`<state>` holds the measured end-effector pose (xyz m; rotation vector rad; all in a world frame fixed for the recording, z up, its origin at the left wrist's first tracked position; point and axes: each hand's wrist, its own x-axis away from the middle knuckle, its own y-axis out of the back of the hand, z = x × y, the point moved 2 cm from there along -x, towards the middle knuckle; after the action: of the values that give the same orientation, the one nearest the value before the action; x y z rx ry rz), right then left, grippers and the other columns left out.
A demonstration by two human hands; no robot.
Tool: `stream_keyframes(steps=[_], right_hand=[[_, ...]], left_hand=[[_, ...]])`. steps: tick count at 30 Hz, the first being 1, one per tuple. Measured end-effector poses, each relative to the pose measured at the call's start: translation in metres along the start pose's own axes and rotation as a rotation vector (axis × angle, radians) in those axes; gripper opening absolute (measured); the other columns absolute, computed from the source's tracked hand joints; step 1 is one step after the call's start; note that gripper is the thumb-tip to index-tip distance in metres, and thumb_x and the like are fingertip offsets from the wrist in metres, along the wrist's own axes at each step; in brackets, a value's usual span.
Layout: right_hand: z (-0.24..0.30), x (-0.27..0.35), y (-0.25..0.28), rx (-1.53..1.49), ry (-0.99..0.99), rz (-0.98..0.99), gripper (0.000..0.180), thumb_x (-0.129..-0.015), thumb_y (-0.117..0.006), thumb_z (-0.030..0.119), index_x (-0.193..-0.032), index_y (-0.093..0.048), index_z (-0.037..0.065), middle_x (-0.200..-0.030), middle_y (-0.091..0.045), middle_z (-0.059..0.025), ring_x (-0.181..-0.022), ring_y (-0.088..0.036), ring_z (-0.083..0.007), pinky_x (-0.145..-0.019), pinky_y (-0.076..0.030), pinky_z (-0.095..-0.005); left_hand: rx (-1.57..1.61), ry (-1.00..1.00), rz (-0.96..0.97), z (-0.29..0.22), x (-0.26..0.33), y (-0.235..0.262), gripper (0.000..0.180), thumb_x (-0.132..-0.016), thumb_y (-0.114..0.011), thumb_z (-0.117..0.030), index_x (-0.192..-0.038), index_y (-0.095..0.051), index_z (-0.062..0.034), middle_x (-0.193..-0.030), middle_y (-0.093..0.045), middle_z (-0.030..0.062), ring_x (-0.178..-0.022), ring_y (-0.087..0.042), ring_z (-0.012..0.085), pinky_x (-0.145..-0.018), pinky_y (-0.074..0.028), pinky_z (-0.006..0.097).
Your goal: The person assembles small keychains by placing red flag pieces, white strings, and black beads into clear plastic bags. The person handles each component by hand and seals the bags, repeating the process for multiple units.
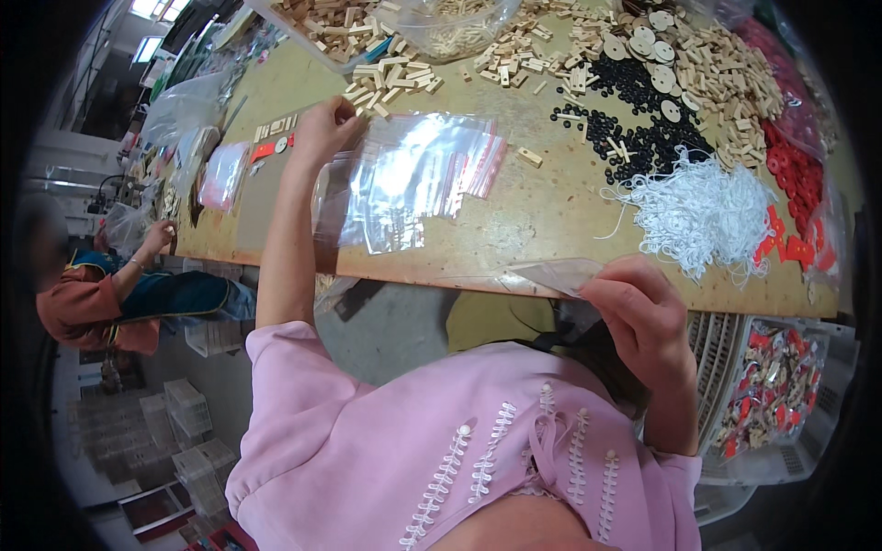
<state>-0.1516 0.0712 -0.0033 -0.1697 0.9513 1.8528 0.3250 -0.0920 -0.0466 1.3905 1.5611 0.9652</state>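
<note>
Near the upper centre of the frame, the left hand (323, 133) reaches over the worn yellowish desk (551, 225), its fingers curled at the edge of a loose heap of pale wooden rectangular blocks (397, 79); whether its grip has hold of a block, I cannot tell. Right of centre, the right hand (643, 308) has its grip closed, thumb against fingers, on a clear thin plastic bag (551, 275), which lies over the desk's near edge.

Between the hands, at the centre, spreads a stack of clear zip bags with red-lined edges (404, 188). Left of it, a flat brown board (260, 209) bears small wooden pieces, a red piece (262, 151) and a pale round disc (282, 144) at its far end.

Toward the upper right lie small black rings (634, 119), tangled white cord (698, 211) and round pale wooden discs (658, 50), with red plastic pieces (792, 179) at the right. At the far left, a person in an orange-brown top (78, 308) reaches toward the desk.
</note>
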Motion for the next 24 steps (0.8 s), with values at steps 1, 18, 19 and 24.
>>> stream_keyframes(steps=[1,18,19,24], right_hand=[[0.001,0.000,0.001,0.008,0.005,0.003,0.018,-0.083,-0.073,-0.005,-0.099,-0.072,0.002,-0.092,-0.064,-0.0101,-0.080,-0.064,-0.0283,-0.069,-0.052,-0.0367],[0.005,-0.045,-0.010,0.057,0.010,0.062,0.016,-0.089,-0.066,-0.006,-0.103,-0.068,0.000,-0.113,-0.066,-0.0177,-0.100,-0.066,-0.0335,-0.085,-0.055,-0.0374],[0.007,-0.047,-0.012,0.048,0.034,0.058,0.017,-0.089,-0.066,-0.006,-0.104,-0.068,0.001,-0.114,-0.066,-0.0178,-0.100,-0.066,-0.0336,-0.085,-0.055,-0.0376],[0.010,-0.044,-0.011,-0.037,0.004,0.054,0.019,-0.083,-0.061,-0.011,-0.100,-0.062,-0.002,-0.120,-0.065,-0.0228,-0.109,-0.066,-0.0392,-0.089,-0.055,-0.0418]], left_hand=[[0.058,-0.058,-0.041,-0.009,0.000,0.002,0.021,-0.091,-0.076,-0.019,-0.104,-0.072,-0.0026,-0.092,-0.075,0.0099,-0.085,-0.071,0.0209,-0.078,-0.055,0.035],[0.984,-0.535,0.195,-0.221,0.107,0.012,0.023,-0.088,-0.079,-0.004,-0.110,-0.073,-0.0031,-0.101,-0.075,0.0025,-0.084,-0.067,0.0108,-0.075,-0.055,0.030],[0.784,-0.677,0.134,-0.232,0.114,0.011,0.025,-0.086,-0.081,-0.006,-0.110,-0.073,-0.0037,-0.099,-0.075,0.0029,-0.080,-0.068,0.0119,-0.072,-0.054,0.030],[0.460,-0.774,-0.048,-0.259,0.125,0.005,0.028,-0.082,-0.081,-0.011,-0.107,-0.072,-0.0065,-0.090,-0.072,0.0078,-0.077,-0.068,0.0225,-0.073,-0.054,0.034]])
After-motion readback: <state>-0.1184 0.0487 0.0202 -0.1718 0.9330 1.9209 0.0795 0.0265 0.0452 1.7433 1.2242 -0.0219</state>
